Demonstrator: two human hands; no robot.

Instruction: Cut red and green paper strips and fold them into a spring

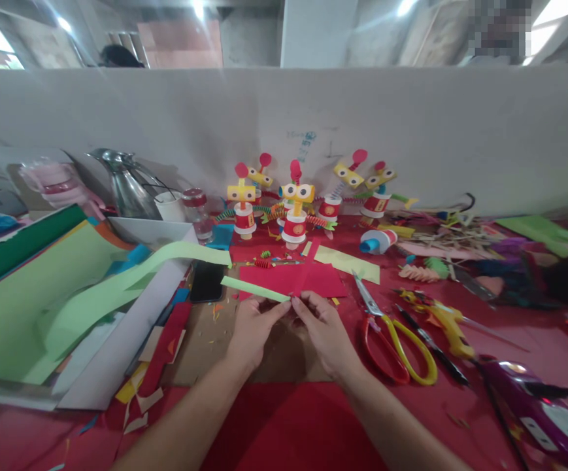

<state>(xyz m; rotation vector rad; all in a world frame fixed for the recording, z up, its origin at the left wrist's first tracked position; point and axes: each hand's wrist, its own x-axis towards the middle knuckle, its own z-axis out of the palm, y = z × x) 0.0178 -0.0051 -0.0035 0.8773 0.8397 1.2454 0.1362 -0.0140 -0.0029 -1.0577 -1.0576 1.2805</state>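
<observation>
My left hand point(250, 330) pinches the near end of a light green paper strip point(254, 288) that slants up to the left. In my right hand point(323, 330) is the lower end of a red paper strip point(306, 269), which points away from me. The two strips meet between my fingertips, and the exact joint is hidden. Beneath them lie a sheet of red paper point(330, 282) and a brown cardboard board point(200, 350). To the right of my right hand are open scissors point(372, 304) with one red and one yellow handle.
Several paper robot figures point(294, 229) stand by the grey partition point(176, 118). At left, a white box point(136, 340) holds coloured paper, near a phone point(207, 282) and steel jug point(125, 186). A black pen point(435, 350), yellow glue gun point(455, 330) and purple device point(541, 405) lie right.
</observation>
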